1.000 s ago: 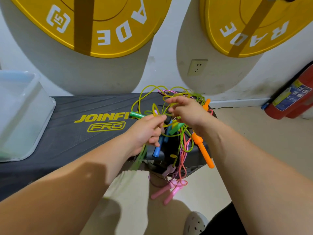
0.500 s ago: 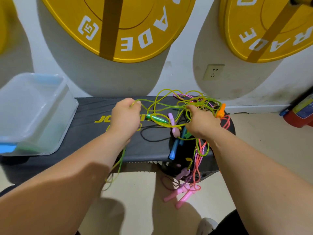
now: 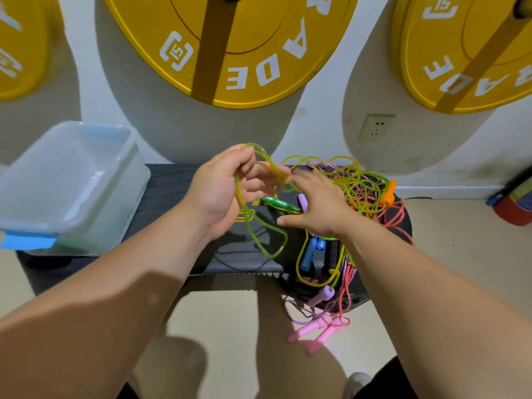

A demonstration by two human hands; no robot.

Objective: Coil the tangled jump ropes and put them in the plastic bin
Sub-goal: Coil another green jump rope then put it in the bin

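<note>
A black surface (image 3: 172,197) stands below a yellow weight plate (image 3: 244,53), with a second plate (image 3: 466,53) up to its right and a third plate (image 3: 17,47) up to its left. A socket (image 3: 375,128) sits above its right end; a red fire extinguisher (image 3: 515,205) lies beyond that end.

Translucent, frosted plastic bin (image 3: 132,180) with a smooth, faintly glossy wall. The green jump rope (image 3: 239,197) is a see-through, shiny plastic cord. Pink handles (image 3: 305,331) and a blue handle (image 3: 306,254) are smooth moulded plastic with a soft sheen. The black worktop (image 3: 172,191) looks matt and finely ribbed. The yellow weight plate (image 3: 259,53) has a satin finish.
</note>
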